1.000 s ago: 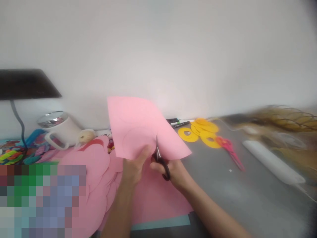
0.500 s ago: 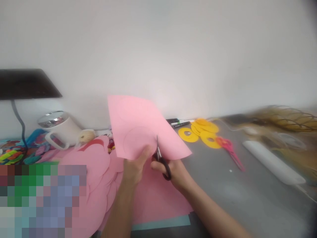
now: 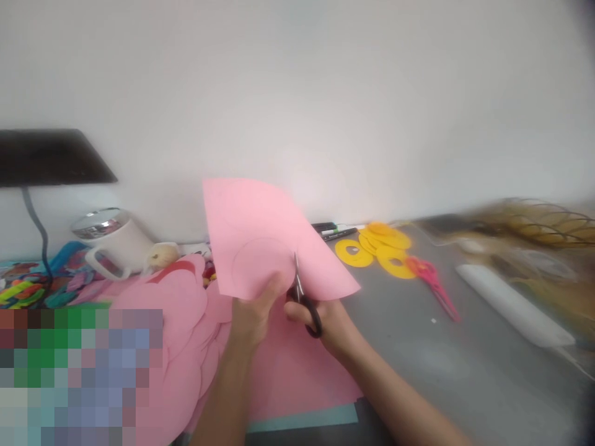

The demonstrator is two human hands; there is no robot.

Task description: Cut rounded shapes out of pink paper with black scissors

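A sheet of pink paper [image 3: 255, 210] with a circle drawn on it is held up by my left hand [image 3: 255, 310], the thumb pressed on its face inside the drawn line and the other fingers hidden behind. My right hand [image 3: 325, 319] grips black-handled scissors [image 3: 307, 310]. Their blades stand at the right side of the circle, in a cut running up from the sheet's lower edge. Right of the cut, the paper curls outward over my right hand. Under both hands lies more pink paper [image 3: 297, 371], with a light blue sheet [image 3: 307, 417] showing beneath it.
Left are pink paper cutouts [image 3: 181, 316], a white mug [image 3: 116, 241] and a dark panel [image 3: 51, 158] on a stand. Yellow rings [image 3: 353, 253], pens [image 3: 337, 234] and pink scissors [image 3: 434, 285] lie right on the grey table [image 3: 418, 371], beside a long white object [image 3: 515, 303].
The scissors' blades look slightly closer together than before. My hands and the pink sheet have hardly moved.
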